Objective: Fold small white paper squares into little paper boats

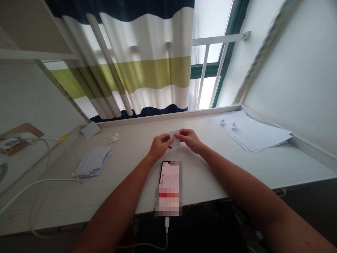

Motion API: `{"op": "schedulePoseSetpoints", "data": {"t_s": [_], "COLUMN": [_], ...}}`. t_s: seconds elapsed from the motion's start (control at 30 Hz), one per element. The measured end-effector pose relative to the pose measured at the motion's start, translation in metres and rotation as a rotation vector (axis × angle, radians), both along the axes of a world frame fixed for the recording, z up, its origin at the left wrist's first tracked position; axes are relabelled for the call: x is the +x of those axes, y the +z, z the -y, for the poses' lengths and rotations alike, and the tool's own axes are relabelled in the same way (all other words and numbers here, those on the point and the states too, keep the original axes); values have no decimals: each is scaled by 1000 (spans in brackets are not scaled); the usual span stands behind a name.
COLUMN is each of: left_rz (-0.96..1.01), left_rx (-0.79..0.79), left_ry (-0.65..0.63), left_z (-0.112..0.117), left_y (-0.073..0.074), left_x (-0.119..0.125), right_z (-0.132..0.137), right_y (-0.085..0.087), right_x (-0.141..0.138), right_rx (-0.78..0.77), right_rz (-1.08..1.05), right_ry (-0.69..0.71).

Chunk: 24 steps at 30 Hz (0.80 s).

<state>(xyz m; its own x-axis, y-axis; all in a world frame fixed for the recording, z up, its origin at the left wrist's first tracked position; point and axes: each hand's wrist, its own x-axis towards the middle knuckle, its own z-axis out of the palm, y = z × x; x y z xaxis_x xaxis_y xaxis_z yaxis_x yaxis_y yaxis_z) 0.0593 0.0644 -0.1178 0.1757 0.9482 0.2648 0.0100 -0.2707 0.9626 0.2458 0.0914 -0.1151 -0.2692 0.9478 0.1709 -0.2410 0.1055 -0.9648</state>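
Small square of white paper (174, 137): held just above the desk (207, 172), mid-width, near the front edge. Judged light, thin and soft, apt to crease under pressure; best taken by its edges, between thumb and fingertips.

Left hand (159, 147) and right hand (190, 140): close together, pinching the paper from either side.

Also present: phone (168, 189), screen blurred, lying below the hands at the front edge; stack of white sheets (252, 133) toward the right rear corner, bearing two small folded paper shapes (228, 123); loose folded sheets (92, 161) toward the left edge.
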Motion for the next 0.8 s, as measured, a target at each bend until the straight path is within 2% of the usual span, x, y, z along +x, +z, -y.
{"op": "schedulePoseSetpoints", "data": {"t_s": [0.13, 0.8], "left_rz": [20, 1], "left_rx": [-54, -76], "left_ry": [8, -4], "left_z": [1, 5], "left_y": [2, 7], "left_x": [0, 0], "right_z": [0, 2], "right_y": [-2, -1], "right_x": [-3, -7], "right_rx": [8, 123], "right_rz": [-8, 138], "right_ry": [-23, -122]}}
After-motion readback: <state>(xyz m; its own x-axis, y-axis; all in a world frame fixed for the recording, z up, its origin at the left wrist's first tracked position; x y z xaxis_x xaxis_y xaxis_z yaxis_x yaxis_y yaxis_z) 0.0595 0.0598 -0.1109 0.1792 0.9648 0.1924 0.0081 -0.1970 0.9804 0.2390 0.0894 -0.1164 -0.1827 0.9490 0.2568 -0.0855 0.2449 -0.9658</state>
